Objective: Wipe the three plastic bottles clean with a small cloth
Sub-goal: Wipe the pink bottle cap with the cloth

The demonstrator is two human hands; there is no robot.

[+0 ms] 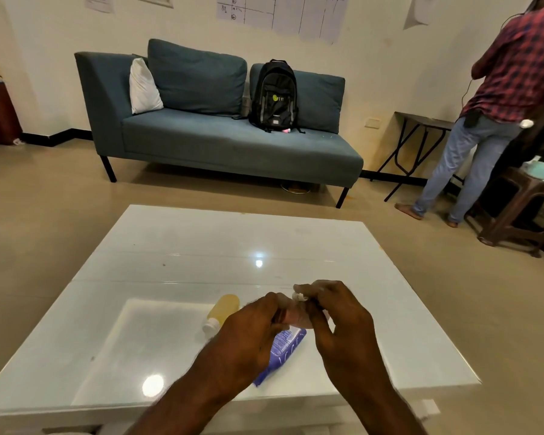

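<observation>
We see left hand [248, 328] gripping small pinkish bottle [291, 315], right hand [343, 312] pinching white cloth [299, 296] on it — glossy white table [201, 246] beyond lies open, yellow plastic bottle [222, 312] lying nearby.

A yellow bottle [223, 310] with a white cap lies on its side on the glossy white desk [176, 265], cap end toward the near edge, just left of the hands. A blue bottle [281, 351] with white markings lies below the hands, tilted, its lower end toward the near edge; whether it rests on the desk cannot be told. A 3rd, pale pinkish bottle [291, 317] is held between the left hand [252, 334] and right hand [339, 318], mostly hidden. A small white cloth [299, 296] shows at the right fingertips, bunched against it.
</observation>
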